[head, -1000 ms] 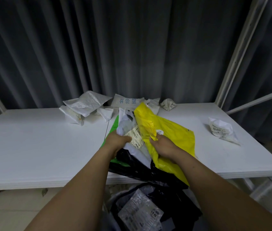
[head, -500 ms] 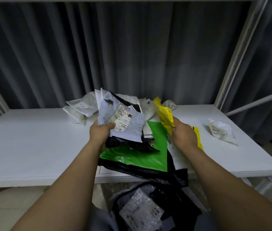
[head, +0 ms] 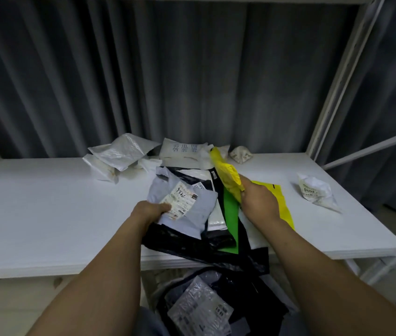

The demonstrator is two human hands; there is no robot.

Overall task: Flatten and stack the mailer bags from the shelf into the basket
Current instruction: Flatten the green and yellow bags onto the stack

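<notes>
1. Grey pleated curtain (head: 192, 81) behind a white shelf (head: 46, 214); the work is at the shelf's front edge.
2. Left grip (head: 150, 210): grasping the grey mailer (head: 204, 209) at its 8 o'clock edge, label up.
3. Right grip (head: 258, 202): clenched on the yellow mailer (head: 227, 175). The crumpled end sticks up toward 11 o'clock from the fist and the rest lies flat at 4 o'clock.
4. Under both: green mailer (head: 230, 214) and black mailer (head: 187, 243), overlapped, with the black one hanging off the front edge.
5. Further out: crumpled white bags (head: 121, 151) at 11–12 o'clock along the back, plus a lone crumpled bag (head: 315, 192) at 3 o'clock, well apart.
6. Basket (head: 264, 294) at 6 o'clock, below the shelf edge, with a clear labelled bag (head: 199, 309) already in it.
7. Step, my read: flattening and squaring the held pile. Nothing from it is in the basket yet.
8. Next move needs the yellow mailer opened out and smoothed, then the layers aligned and lowered to 6 o'clock. The film looks slick, so the stack will likely slide unless it's held from both sides.
</notes>
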